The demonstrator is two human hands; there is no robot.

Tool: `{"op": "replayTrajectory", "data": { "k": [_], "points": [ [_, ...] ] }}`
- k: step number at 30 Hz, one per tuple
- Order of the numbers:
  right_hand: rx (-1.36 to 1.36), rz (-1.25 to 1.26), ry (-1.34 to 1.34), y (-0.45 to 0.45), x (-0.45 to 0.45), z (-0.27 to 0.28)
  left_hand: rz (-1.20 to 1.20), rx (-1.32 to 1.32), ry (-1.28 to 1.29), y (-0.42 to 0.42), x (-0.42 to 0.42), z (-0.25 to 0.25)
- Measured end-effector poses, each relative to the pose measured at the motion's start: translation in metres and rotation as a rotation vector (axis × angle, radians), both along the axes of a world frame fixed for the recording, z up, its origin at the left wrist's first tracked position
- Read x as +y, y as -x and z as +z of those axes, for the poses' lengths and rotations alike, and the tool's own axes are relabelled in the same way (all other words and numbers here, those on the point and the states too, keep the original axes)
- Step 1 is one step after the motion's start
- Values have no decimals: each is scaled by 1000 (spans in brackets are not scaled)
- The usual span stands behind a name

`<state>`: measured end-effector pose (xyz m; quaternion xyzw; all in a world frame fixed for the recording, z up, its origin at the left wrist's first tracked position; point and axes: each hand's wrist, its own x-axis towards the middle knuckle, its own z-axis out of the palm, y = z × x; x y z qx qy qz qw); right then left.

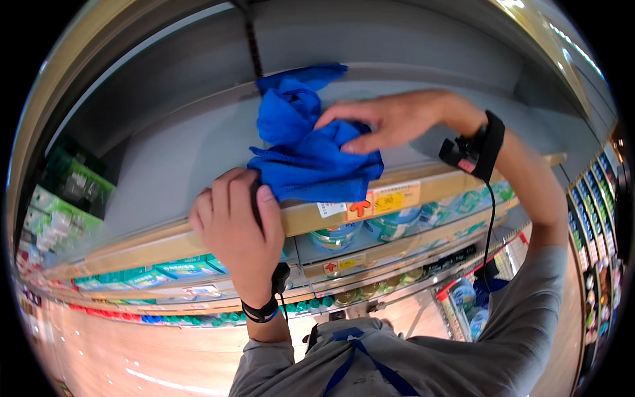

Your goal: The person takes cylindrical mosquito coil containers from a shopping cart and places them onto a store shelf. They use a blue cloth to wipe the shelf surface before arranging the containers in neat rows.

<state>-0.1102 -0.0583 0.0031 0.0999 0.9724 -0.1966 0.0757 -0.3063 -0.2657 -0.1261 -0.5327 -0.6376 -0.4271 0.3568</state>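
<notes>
A crumpled blue cloth (310, 168) lies on the grey shelf board (173, 144), one fold hanging over the front edge. Over its right side, my right hand (382, 121) spreads thumb and fingers apart; the fingertips are slightly blurred and appear to touch the fabric without pinching it. My left hand (238, 223) is at the shelf's front edge, left of the cloth. Between its thumb and fingers is a thin dark object (256, 203), mostly hidden, so its kind is unclear.
Price labels (389, 199) line the shelf's front rail. Lower shelves hold tubs (394, 223) and green boxes (186, 268). Green packs (74, 198) stand at the far left. A shopping cart (449, 302) with goods is at lower right. A cable (492, 223) hangs from my right wrist strap.
</notes>
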Motion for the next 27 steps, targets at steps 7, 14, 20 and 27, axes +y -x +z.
{"op": "replayTrajectory", "data": {
  "k": [7, 14, 20, 27],
  "points": [
    [-168, -527, -224, -127, 92, 21, 9, 74, 13, -4, 2, 1],
    [-479, -824, -648, -200, 64, 4, 1, 103, -6, -5, 0, -1],
    [352, -534, -237, -174, -57, -29, -234, 68, -83, -35, 13, -10],
    [397, -612, -621, -264, -26, -44, -108, 201, 8, -85, 40, 0]
  ]
}}
